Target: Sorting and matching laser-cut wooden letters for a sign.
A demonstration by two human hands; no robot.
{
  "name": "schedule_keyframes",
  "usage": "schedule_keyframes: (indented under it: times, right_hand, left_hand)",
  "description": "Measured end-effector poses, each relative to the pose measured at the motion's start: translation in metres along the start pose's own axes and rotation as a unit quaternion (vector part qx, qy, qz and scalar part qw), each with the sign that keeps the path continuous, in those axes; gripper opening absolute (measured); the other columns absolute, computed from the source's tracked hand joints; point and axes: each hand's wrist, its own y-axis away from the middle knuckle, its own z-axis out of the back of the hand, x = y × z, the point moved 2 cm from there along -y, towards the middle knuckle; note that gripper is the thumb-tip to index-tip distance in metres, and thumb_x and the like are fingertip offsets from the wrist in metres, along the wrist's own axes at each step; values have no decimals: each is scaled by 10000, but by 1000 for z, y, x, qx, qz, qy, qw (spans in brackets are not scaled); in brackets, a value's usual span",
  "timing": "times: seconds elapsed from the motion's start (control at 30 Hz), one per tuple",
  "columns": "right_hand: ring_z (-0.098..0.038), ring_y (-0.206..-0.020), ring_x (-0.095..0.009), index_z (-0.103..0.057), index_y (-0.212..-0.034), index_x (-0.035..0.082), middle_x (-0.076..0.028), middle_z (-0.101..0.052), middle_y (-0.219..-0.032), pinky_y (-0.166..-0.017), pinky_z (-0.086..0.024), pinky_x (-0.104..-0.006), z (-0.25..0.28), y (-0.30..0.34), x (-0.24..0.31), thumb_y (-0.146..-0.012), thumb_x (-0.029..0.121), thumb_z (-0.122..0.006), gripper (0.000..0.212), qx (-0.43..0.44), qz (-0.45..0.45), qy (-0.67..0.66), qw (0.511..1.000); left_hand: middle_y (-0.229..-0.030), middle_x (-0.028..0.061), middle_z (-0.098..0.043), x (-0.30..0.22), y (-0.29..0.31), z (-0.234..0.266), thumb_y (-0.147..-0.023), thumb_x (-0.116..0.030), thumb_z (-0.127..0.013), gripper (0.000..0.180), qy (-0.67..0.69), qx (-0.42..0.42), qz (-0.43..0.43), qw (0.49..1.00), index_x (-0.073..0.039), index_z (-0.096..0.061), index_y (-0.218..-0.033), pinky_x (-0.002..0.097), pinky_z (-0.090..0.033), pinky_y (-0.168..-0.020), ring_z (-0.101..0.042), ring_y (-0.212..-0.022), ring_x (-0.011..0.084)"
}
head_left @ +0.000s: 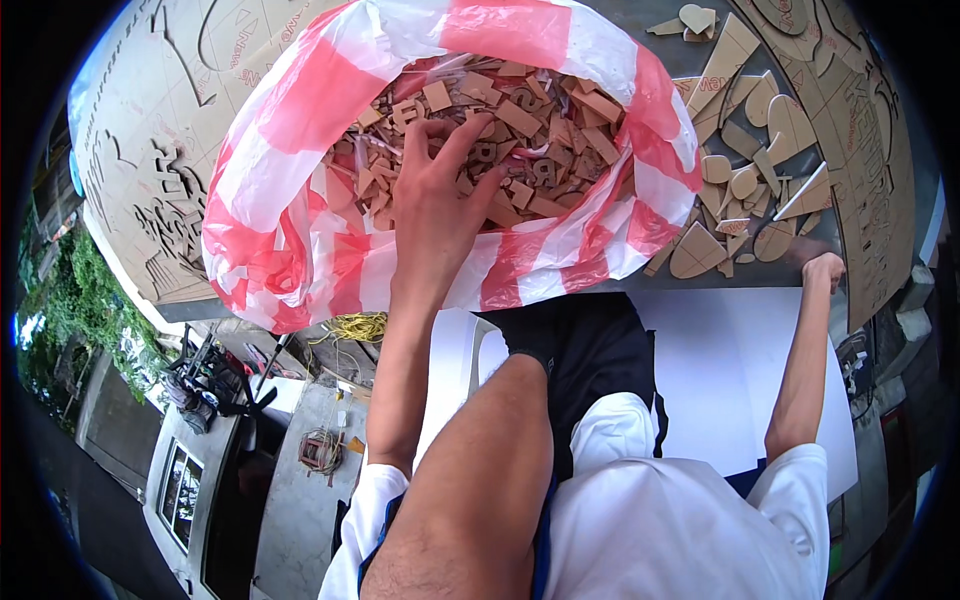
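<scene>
A red-and-white striped plastic bag stands wide open before me, its rim rolled outward. Inside lies a heap of small brown cut-out pieces, some shaped like letters, with clear plastic strips among them. My left hand reaches over the near rim into the bag. Its fingers are bent and spread above the pieces, and I see nothing held between them. Off to the right, my right hand is at the table's near edge, beside loose brown offcuts. Its fingers are smeared by motion.
Brown paper-faced sheets with cut-out shapes lie at left and right on the grey table. A white sheet extends below the table edge. At lower left are a coil of cord and yellow rope.
</scene>
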Motion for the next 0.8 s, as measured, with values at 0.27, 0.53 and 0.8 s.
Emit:
schedule_keyframes:
  times: [0.27, 0.53, 0.8]
  right_hand:
    - [-587, -1080, -416, -362, -1239, -190, -312, -511, -1250, -886, -512, -514, 2, -18, 1, -950, 256, -320, 534, 41, -15, -44, 998]
    - [-595, -1077, -415, -350, -1260, -205, -306, -511, -1266, -879, -523, -525, -3, -21, 4, -949, 244, -314, 547, 69, -39, -95, 992]
    - [-602, -1075, -414, -339, -1277, -218, -301, -512, -1280, -873, -533, -535, 1, -27, 8, -949, 234, -308, 560, 121, -13, -152, 981]
  left_hand:
    - [-1107, 134, -467, -22, 22, -27, -711, -153, -791, 545, -9, 64, 44, 997, -76, -511, -1172, 425, -506, -722, -589, -954, 337]
    - [-879, 71, -682, -3, 23, 6, -815, -216, -676, 222, -99, 189, 2, 977, -50, -667, -961, 393, -495, -717, -625, -841, 264]
    - [-779, 112, -664, 13, 20, 20, -850, -246, -657, 281, -102, 107, 38, 988, -103, -681, -1091, 395, -462, -708, -630, -795, 287]
